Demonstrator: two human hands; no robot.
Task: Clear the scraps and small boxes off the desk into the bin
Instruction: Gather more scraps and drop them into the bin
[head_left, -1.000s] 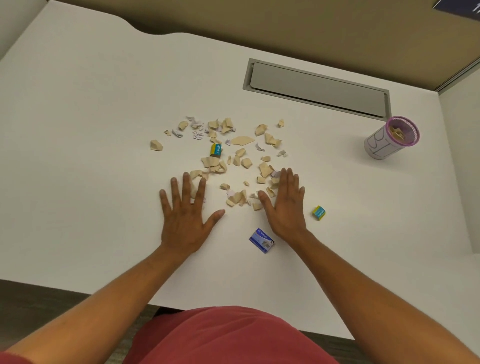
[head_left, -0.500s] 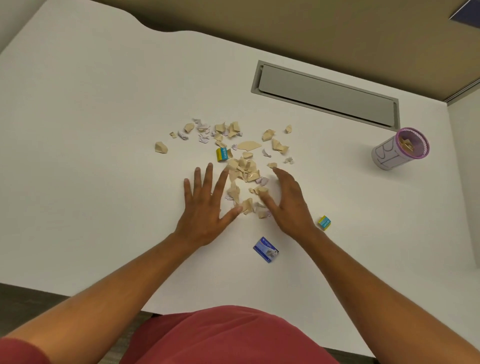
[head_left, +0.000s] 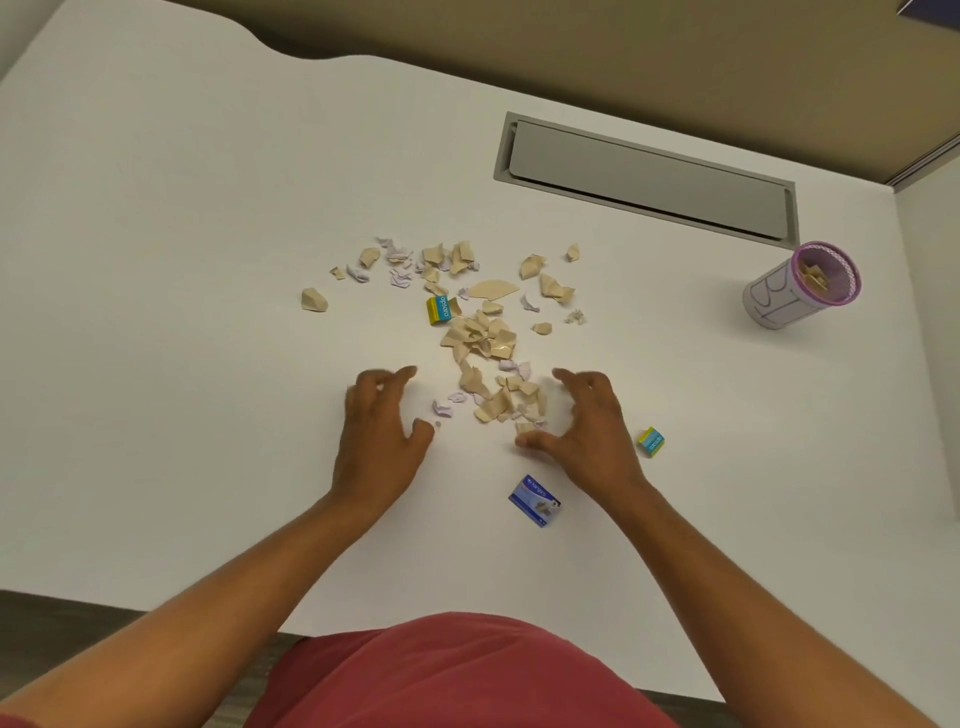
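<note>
Tan and lilac scraps (head_left: 480, 358) lie scattered across the middle of the white surface (head_left: 156, 312), and both hands are down at the near edge of the mess. Left hand (head_left: 382, 431) sits to one side of the closest clump, right hand (head_left: 584, 428) to the other, palms turned inward, fingers (head_left: 400, 374) curled and spread, nothing gripped in either. It looks like a raking-together, a pile being made before any lift.

How far along? Early, by my reckoning. The bin (head_left: 802, 283), a small mesh cup with a purple rim, stands well apart at the far right, and a few tan bits show inside it. Almost everything else is out on the surface. One dense heap sits just beyond the hands, with a looser band of scraps farther back and a lone tan piece (head_left: 314, 300) off to the left.

All three boxes wait too: a yellow-and-blue box (head_left: 441, 310) among the scraps, a second small one (head_left: 651, 441) just beside the right hand, and a blue box (head_left: 535, 501) nearer the body, between the forearms. So: gather, carry, drop, and repeat several times.
</note>
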